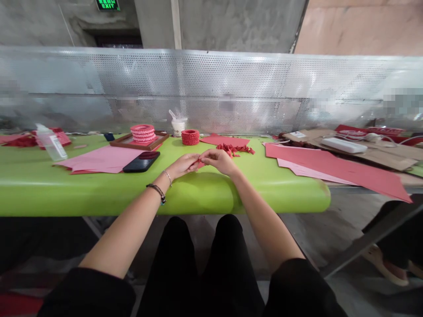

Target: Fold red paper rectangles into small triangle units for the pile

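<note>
Over the front of the green-covered table [211, 193], my two hands meet at the fingertips. Pinched between them is a small piece of red paper [200, 164], mostly hidden by the fingers. My left hand [183, 164] is closed on its left side, and my right hand [218, 160] closes on it from above and the right. Just behind my right hand lies a loose heap of folded red paper strips [236, 149]. A round stack of braided red paper rings [190, 137] stands beyond the hands, near a flat red paper sheet [224, 140].
Left are a phone [141, 161], pink paper sheets [99, 159], a wooden tray [120, 142] bearing pink rings [142, 133], and a clear bottle [51, 143]. A white cup [179, 127] stands behind. Red sheets [330, 165] overhang at right, near a white power strip [343, 145].
</note>
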Tool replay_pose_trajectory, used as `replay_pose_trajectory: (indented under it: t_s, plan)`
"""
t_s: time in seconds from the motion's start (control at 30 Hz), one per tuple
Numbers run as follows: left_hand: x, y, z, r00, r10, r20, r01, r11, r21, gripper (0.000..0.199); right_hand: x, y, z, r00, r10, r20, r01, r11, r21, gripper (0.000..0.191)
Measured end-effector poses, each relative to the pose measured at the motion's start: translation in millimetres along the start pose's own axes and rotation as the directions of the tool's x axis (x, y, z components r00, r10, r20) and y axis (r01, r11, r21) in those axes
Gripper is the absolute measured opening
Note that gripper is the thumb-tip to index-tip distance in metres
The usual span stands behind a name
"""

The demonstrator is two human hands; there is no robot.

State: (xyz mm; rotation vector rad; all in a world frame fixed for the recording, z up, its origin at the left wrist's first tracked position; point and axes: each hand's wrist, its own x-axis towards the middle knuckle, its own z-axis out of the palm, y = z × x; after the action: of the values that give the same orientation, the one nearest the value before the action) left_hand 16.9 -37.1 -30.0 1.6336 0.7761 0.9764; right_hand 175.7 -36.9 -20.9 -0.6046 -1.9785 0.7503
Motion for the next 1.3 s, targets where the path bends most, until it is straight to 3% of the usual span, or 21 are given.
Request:
replay_pose_trajectory:
  t_s: [0.27,0.4,0.97,1.3]
  plan:
    - [-3.0,5.7,4.8,0.995,-0.009,-0.096,0.007,1.000,-0.019,0.035,0.4,-5.9,-0.4,0.993,-0.019,-0.120,0.004,0.992,-0.128,0.008]
    - [-0.2,4.1,4.0,0.995,-0.028,-0.096,0.027,1.000,-0.016,0.027,1.5,-4.3,0.0,0.993,-0.031,-0.117,0.009,0.984,-0.180,0.007]
    - [0.5,4.1,6.4,0.998,-0.055,0.029,0.055,0.998,0.023,0.035,1.2,-3.0,0.5,0.983,-0.043,-0.176,-0.003,0.968,-0.252,0.010]
    - [0.6,-0.2,7.5,0.999,0.017,-0.048,-0.010,0.988,0.153,0.024,1.2,1.3,1.8,0.985,-0.067,-0.157,0.015,0.950,-0.313,0.004]
